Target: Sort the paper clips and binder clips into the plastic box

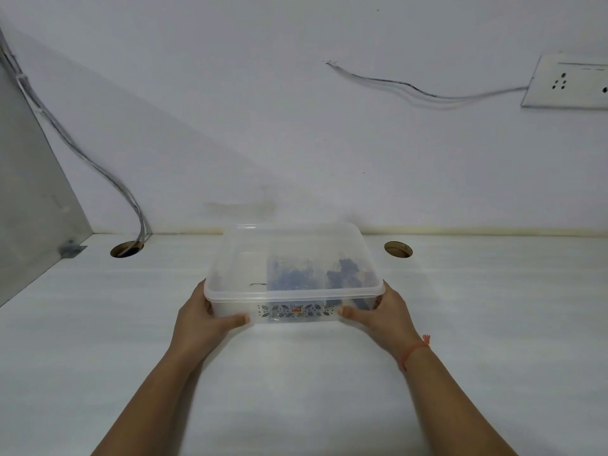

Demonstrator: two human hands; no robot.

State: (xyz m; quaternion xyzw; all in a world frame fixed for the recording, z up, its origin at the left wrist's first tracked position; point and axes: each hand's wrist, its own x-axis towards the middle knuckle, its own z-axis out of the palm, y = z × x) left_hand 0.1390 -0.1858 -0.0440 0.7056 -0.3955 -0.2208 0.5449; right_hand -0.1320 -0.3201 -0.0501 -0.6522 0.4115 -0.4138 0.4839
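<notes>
A translucent plastic box [243, 258] with its lid on sits in the middle of the white desk. Through the lid I see a bluish pile of clips [289, 274] in the centre and a darker pile of clips [345, 274] to its right; which are paper clips and which are binder clips is too blurred to tell. One thin clip [258, 284] lies apart on the left. My left hand [204, 320] grips the box's near left corner, thumb on the front wall. My right hand [381, 314] grips the near right corner the same way.
The white desk [296, 373] has two round cable holes, one at the back left [126, 249] with cables rising up the wall, one at the back right [398, 249]. A grey partition [29, 199] stands at the left. A wall socket [566, 82] is upper right.
</notes>
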